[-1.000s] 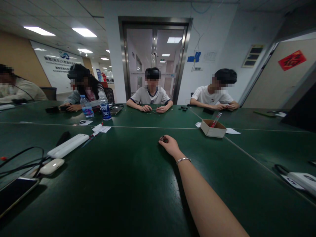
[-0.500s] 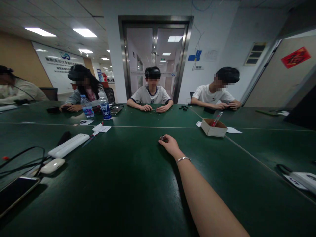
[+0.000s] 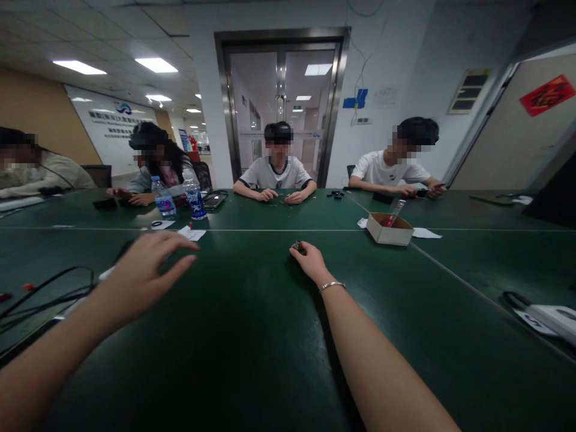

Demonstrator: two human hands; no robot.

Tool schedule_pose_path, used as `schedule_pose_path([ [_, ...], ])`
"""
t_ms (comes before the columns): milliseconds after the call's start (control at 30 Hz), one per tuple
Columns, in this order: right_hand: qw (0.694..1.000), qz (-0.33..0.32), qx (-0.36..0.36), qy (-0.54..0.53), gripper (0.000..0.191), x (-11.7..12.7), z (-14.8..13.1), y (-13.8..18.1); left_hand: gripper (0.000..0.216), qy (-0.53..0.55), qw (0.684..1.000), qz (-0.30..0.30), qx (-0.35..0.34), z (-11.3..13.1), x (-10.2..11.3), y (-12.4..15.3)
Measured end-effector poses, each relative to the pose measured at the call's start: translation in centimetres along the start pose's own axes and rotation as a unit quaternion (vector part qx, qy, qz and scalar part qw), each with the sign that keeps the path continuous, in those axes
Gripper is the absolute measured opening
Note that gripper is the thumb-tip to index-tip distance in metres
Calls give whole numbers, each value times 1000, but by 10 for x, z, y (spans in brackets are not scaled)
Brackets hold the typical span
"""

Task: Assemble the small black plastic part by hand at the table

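Observation:
My right hand (image 3: 309, 259) rests far out on the green table (image 3: 252, 336), fingers curled around a small dark object (image 3: 297, 245) that I cannot name; a silver bracelet (image 3: 332, 285) circles the wrist. My left hand (image 3: 143, 273) is raised above the table at the left, fingers spread and holding nothing. It hovers over the spot where a long white device lay, hiding most of it.
Black cables (image 3: 49, 288) lie at the left edge. Two water bottles (image 3: 193, 198) and paper slips (image 3: 189, 233) sit beyond my left hand. A small cardboard box (image 3: 387, 229) with a tube stands right of centre. A white device (image 3: 551, 318) lies at the far right. Several people sit around the table.
My left arm has come into view from the lower left and reached forward with open fingers. My right hand has stayed on the small object. The view has tilted slightly.

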State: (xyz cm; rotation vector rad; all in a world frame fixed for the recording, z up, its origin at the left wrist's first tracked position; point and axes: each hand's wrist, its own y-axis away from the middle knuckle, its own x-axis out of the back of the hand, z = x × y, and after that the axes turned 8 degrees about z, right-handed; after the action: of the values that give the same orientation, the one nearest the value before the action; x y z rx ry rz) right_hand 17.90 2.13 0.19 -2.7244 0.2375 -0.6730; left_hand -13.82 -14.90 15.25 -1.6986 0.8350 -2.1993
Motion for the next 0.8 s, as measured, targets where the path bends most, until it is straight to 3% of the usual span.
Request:
schedule_pose_path([
  [100,1000,-1,17,8,16,1,-2,2,31,124,988,-73,-56,30,-69,-50],
  [233,995,-11,69,70,14,0,-5,2,37,251,963,-96,23,75,-174,-95],
  [333,986,-9,91,137,13,-1,-6,1,34,341,934,-82,61,89,-225,-97],
  [433,980,0,92,175,14,-2,-6,0,26,391,919,-35,44,86,-248,-87],
  [533,986,9,74,149,13,-1,-5,-3,19,436,896,-24,77,77,-254,-80],
  [667,997,-65,-28,-40,20,5,-3,-10,17,475,873,-24,111,70,-255,-80],
  [800,965,-109,-100,-218,21,13,0,-14,18,490,861,-23,130,68,-261,-84],
])
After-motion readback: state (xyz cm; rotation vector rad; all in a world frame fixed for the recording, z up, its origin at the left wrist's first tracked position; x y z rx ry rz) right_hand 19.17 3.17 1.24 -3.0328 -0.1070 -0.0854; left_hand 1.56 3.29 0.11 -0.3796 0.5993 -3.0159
